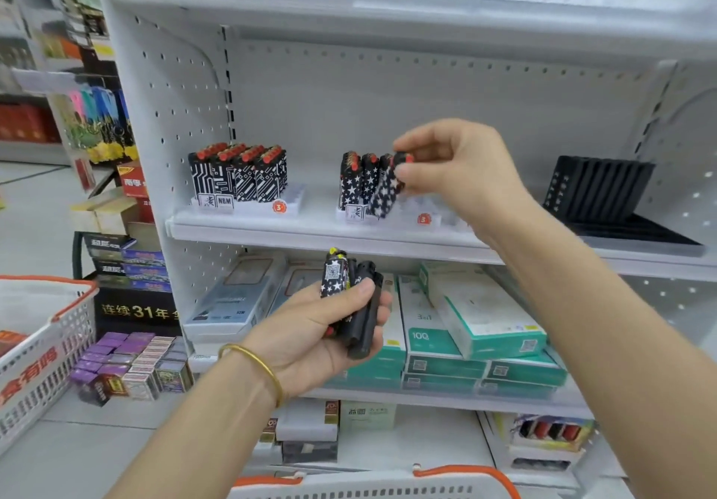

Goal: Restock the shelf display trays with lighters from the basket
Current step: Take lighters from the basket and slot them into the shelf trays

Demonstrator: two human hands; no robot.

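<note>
White basket [368,489] rim with an orange handle runs along the bottom edge, closest to the viewer. A second basket [42,343] sits at the left. Above the rim, the left hand [322,328], a bangle [256,362] on its wrist, grips a bundle [333,275] of lighters. Its fingers curl round from the right, the thumb presses across the front, and the lighters stick up out of the fist. One is starred with a code sticker; the others are black.

Higher, at the shelf [310,232], the right hand [458,172] pinches a starred lighter [386,188] by its red-capped top, thumb below and forefinger above, the other fingers curled loosely behind. That lighter tilts with its top to the right. Its lower end is down at the front of the middle tray [403,212], just beside the starred row [359,176] standing upright there.

Well to the left, the left tray [295,196] holds upright patterned lighters [240,172]. A black tray [597,188] sits at the shelf's right end. Teal boxes [465,328] are stacked on the level below.
</note>
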